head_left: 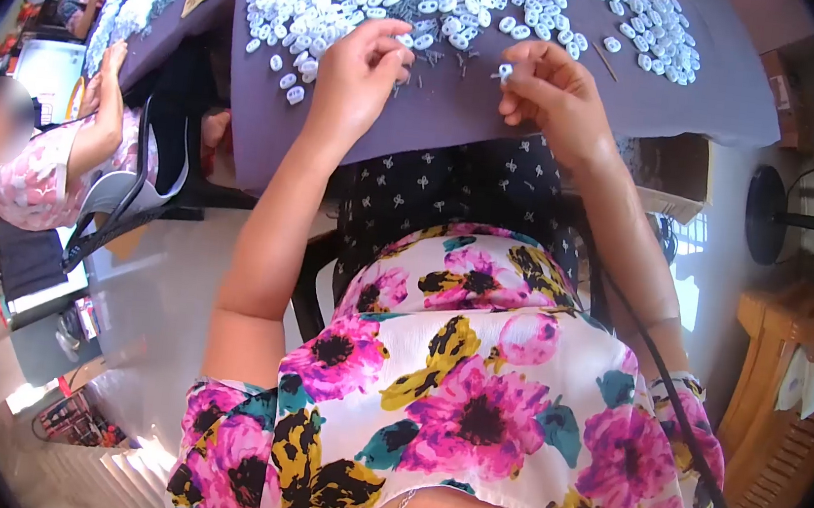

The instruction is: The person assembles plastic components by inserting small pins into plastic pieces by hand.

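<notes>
My right hand pinches a small white plastic piece between thumb and fingertips, just above the near part of the table. My left hand has its fingers curled together at the near side of a heap of white oval pieces with two holes. What its fingertips hold, if anything, is too small to make out. Thin dark pin-like bits lie between my two hands, among the white pieces.
A second group of white pieces lies at the right on the dark-clothed table, near a thin brown stick. A co-worker sits at the left. An open cardboard box is under the table's right side.
</notes>
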Motion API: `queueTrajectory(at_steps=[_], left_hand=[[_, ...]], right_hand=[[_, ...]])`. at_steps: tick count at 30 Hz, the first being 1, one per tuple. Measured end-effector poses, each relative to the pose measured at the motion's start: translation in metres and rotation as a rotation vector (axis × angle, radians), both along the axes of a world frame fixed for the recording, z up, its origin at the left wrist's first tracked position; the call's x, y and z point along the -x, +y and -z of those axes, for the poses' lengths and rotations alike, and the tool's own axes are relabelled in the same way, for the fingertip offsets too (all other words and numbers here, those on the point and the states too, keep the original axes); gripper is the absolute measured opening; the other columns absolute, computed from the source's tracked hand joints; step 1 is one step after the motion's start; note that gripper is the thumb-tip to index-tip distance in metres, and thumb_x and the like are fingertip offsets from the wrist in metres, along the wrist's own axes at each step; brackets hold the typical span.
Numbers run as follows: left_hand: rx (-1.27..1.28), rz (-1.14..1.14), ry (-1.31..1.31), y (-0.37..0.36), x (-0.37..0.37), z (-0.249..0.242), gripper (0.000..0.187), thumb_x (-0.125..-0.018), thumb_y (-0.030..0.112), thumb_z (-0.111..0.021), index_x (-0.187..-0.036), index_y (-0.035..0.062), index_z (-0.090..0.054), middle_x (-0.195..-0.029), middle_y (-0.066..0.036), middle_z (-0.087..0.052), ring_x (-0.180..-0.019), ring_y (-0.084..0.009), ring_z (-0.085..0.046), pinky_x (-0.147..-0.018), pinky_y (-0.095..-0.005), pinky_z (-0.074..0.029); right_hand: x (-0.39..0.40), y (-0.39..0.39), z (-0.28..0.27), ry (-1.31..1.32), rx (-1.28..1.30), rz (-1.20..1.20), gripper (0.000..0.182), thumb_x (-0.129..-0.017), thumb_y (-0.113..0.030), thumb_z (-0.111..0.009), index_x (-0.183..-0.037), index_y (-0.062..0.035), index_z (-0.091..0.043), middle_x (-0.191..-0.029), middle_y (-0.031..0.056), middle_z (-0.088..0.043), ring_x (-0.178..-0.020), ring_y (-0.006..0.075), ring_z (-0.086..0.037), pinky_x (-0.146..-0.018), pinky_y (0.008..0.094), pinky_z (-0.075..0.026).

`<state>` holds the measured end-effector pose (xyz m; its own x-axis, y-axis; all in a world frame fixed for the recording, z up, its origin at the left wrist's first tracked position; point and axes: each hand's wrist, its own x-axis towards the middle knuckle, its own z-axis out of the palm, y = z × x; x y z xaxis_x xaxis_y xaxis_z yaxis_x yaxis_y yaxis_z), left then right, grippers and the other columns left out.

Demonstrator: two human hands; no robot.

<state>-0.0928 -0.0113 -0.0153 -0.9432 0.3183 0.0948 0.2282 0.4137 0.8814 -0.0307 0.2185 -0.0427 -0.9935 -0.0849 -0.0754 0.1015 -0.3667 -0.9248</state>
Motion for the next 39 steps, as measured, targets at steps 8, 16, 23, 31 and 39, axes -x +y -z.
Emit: queueTrajectory(at_steps=[8,16,23,31,39], left_hand=[[0.366,0.558,0.339,0.02,-0.075,0.032,0.015,-0.083,0.008,-0.055,-0.094,0.0034,-0.064,-0.087,-0.015,-0.063,-0.082,-0.0343,-0.062,-0.072,-0.0418,-0.05],[0.679,0.491,0.056,0.038,-0.058,0.132,0.038,-0.091,0.019,-0.052,-0.122,-0.0026,-0.052,-0.125,-0.025,-0.053,-0.112,-0.0376,-0.055,-0.094,-0.0447,-0.043],[0.603,0.453,-0.292,0.026,-0.067,0.148,0.023,-0.092,0.019,-0.046,-0.094,-0.0019,-0.056,-0.097,-0.021,-0.059,-0.096,-0.0389,-0.058,-0.084,-0.0472,-0.044],[0.433,0.759,-0.076,0.002,-0.078,0.121,0.016,-0.081,0.015,-0.064,-0.08,-0.0006,-0.062,-0.089,-0.016,-0.059,-0.087,-0.0333,-0.059,-0.076,-0.0402,-0.047],[0.012,0.483,-0.215,-0.036,-0.099,0.002,0.009,-0.086,0.007,-0.064,-0.091,0.0,-0.067,-0.093,-0.008,-0.065,-0.081,-0.0165,-0.062,-0.07,-0.0268,-0.049]], right_hand=[[0.002,0.007,0.011,0.093,0.087,0.003,0.006,-0.09,-0.009,-0.055,-0.095,-0.0058,-0.054,-0.076,0.0075,-0.062,-0.065,0.0159,-0.063,-0.058,0.0252,-0.051],[0.005,0.006,0.01,0.095,0.072,-0.047,0.005,-0.09,-0.006,-0.056,-0.095,-0.0052,-0.056,-0.076,0.0068,-0.062,-0.066,0.0154,-0.064,-0.059,0.0256,-0.052],[-0.002,0.004,0.008,0.095,-0.001,-0.067,0.005,-0.094,-0.005,-0.052,-0.095,-0.008,-0.056,-0.076,0.0042,-0.061,-0.066,0.0119,-0.063,-0.058,0.0229,-0.05],[-0.002,0.002,0.002,0.01,-0.029,-0.02,0.008,-0.093,-0.003,-0.051,-0.097,-0.0042,-0.058,-0.077,0.0058,-0.061,-0.067,0.0143,-0.062,-0.059,0.0245,-0.049],[-0.001,0.003,-0.001,-0.04,-0.039,-0.056,0.016,-0.092,-0.003,-0.053,-0.106,0.0005,-0.061,-0.079,0.0074,-0.063,-0.07,0.0142,-0.062,-0.062,0.0251,-0.051]])
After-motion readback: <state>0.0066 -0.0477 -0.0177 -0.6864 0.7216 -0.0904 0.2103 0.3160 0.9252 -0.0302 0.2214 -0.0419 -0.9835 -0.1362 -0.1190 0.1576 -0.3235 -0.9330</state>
